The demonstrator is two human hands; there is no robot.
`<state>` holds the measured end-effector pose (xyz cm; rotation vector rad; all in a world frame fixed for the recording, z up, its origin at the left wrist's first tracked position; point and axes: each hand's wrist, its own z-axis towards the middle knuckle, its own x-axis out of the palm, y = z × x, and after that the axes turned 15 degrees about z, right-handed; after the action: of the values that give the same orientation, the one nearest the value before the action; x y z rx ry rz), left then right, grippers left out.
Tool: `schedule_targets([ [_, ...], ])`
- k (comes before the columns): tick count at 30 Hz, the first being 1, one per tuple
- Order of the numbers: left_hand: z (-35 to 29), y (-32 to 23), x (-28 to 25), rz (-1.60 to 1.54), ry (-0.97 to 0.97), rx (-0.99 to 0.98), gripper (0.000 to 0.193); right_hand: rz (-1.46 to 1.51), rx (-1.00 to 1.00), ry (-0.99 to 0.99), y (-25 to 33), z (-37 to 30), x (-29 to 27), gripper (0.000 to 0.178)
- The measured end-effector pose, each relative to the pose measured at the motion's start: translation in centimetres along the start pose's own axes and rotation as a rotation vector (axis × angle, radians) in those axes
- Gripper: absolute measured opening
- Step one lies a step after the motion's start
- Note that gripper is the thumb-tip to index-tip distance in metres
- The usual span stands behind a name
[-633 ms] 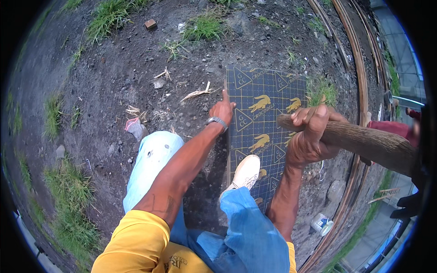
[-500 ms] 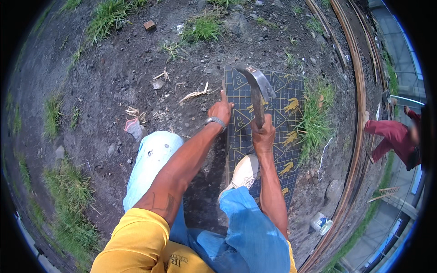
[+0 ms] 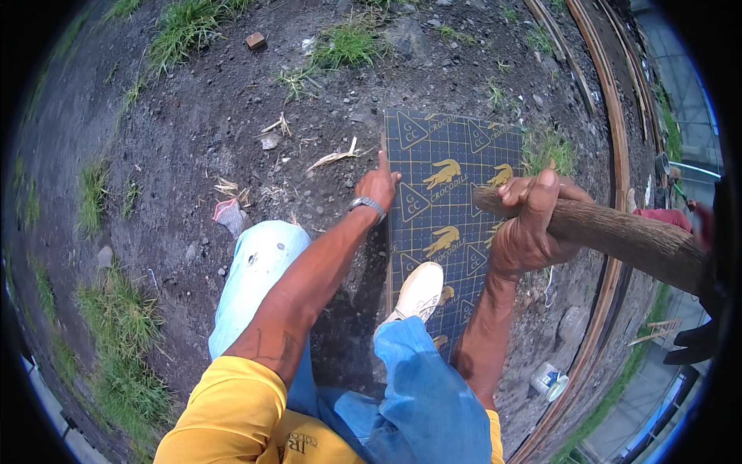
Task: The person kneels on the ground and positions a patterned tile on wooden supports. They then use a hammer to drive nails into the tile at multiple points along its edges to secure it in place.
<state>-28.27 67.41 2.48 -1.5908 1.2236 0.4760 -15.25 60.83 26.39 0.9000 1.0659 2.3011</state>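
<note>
A flat dark board (image 3: 433,213) with a yellow grid and printed figures lies on the ground in front of me. My left hand (image 3: 376,188), with a watch at its wrist, grips the board's left edge; its index finger stretches along the rim and its thumb lies over the top. Closed round the wooden handle of a hammer (image 3: 618,226), my right hand (image 3: 537,224) is raised above the board's right side. The handle points right, and the hammer's dark head is near the rim of the view, partly lost in shadow. My shoe (image 3: 421,290) rests on the board.
Long timbers (image 3: 614,155) lie along the right. A white bucket (image 3: 549,382) lies tipped at the lower right. Grass tufts (image 3: 549,151) grow beside the board. A brick piece (image 3: 255,40) and a net-like bag (image 3: 229,216) lie on the dirt. A person in red is mostly hidden behind the hammer.
My right hand has lifted the hammer up from the board and swung it to the right, with its head now at the view's right rim. My left hand stays at the board's edge.
</note>
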Motion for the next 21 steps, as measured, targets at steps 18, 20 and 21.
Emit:
schedule_targets([
  [18,-0.1,0.2,-0.5,-0.032,-0.016,0.01,0.07,-0.014,0.048,0.022,0.8,0.8,-0.9,0.014],
  [20,-0.2,0.1,-0.5,-0.026,-0.013,0.003,0.069,-0.502,0.361,0.126,-3.6,-4.1,-3.6,0.016],
  [21,-0.1,0.2,-0.6,-0.048,-0.003,0.0,0.07,-0.861,0.447,0.376,-5.6,-6.4,-5.2,0.02],
])
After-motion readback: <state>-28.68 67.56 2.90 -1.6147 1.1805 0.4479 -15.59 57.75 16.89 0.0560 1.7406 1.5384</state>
